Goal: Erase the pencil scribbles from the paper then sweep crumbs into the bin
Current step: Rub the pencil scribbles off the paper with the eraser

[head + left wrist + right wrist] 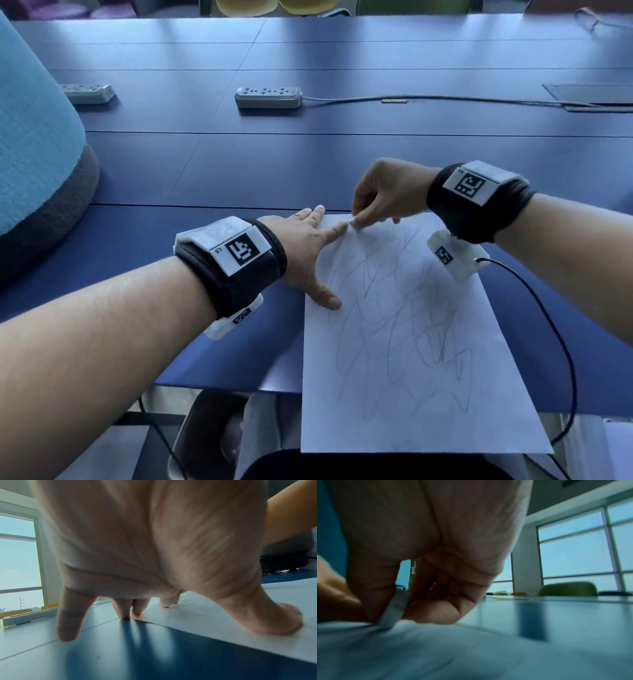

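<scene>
While the left hand [301, 255] lies flat with fingers spread, pinning the left edge of the white sheet of scribbled paper [404, 346] on the dark blue table [308, 164], the right hand [383, 195] pinches a small pale eraser [393, 613] (its tip touching the paper's far edge).

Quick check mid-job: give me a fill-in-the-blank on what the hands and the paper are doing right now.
1. The left hand presses flat on the paper's ____ edge.
2. The right hand pinches a small ____ at the paper's far edge.
3. The pencil scribbles are still ____ on the sheet.
4. The paper's near end overhangs the ____ table.

Missing words: left; eraser; visible; blue
</scene>
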Action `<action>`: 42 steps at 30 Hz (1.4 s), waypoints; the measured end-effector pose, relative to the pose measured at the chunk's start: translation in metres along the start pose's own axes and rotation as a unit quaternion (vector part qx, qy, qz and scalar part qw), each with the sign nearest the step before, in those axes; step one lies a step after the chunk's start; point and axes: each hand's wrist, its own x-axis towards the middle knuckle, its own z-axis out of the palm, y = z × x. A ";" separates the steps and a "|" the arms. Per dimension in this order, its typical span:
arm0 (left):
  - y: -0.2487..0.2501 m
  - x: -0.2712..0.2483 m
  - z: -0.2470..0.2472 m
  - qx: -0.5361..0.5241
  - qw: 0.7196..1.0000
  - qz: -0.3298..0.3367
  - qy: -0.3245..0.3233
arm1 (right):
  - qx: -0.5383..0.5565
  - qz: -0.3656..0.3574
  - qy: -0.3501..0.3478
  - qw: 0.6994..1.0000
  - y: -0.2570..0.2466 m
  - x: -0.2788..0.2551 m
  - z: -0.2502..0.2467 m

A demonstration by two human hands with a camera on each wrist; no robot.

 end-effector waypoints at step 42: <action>0.005 0.001 -0.003 0.019 0.999 -0.017 -0.023 | -0.037 0.003 -0.051 0.998 0.003 -0.015 -0.006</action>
